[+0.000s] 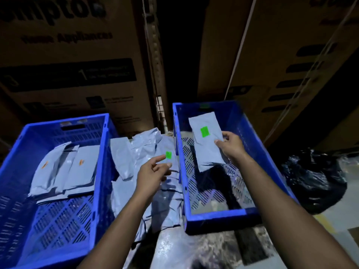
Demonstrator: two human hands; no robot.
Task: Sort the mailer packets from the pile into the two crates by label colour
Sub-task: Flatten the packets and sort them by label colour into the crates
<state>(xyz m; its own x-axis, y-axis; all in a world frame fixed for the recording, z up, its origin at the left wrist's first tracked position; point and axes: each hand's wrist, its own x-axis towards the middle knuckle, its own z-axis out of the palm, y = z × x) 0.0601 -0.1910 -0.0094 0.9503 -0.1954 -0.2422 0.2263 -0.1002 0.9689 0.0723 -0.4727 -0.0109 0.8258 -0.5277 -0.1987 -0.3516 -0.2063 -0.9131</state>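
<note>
My right hand (231, 145) grips a grey mailer packet with a green label (206, 140) by its right edge, held over the right blue crate (213, 215), whose floor is bare. My left hand (153, 172) hovers over the pile of grey packets (139, 152) between the crates, fingers apart, the index finger touching a pile packet with a green label (168, 155). The left blue crate (101, 152) holds several grey packets with orange labels (64, 167).
Large cardboard boxes (68, 65) stand stacked right behind both crates. A black plastic bag (312, 179) lies on the floor to the right of the right crate. The scene is dim.
</note>
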